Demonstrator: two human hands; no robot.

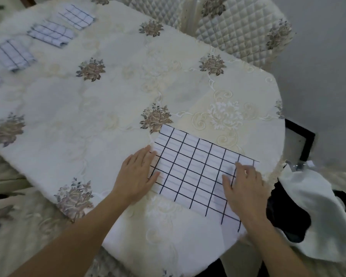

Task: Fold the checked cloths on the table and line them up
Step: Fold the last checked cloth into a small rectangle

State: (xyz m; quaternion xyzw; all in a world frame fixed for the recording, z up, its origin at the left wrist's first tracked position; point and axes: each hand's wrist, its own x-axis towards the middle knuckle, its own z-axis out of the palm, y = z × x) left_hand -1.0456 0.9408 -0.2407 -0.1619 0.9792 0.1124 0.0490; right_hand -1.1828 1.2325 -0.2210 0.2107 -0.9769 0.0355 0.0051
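Near the surface (112, 108)'s front edge, the left hand (137, 174) and right hand (243, 188) press flat, fingers straight, on the checked cloth (196, 174), smoothing it; next comes folding, then joining 4 folded cloths (50, 34) far left.

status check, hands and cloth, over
Left hand and right hand flat on checked cloth, near table edge. Folded cloths lined up far left. Nothing in the way.
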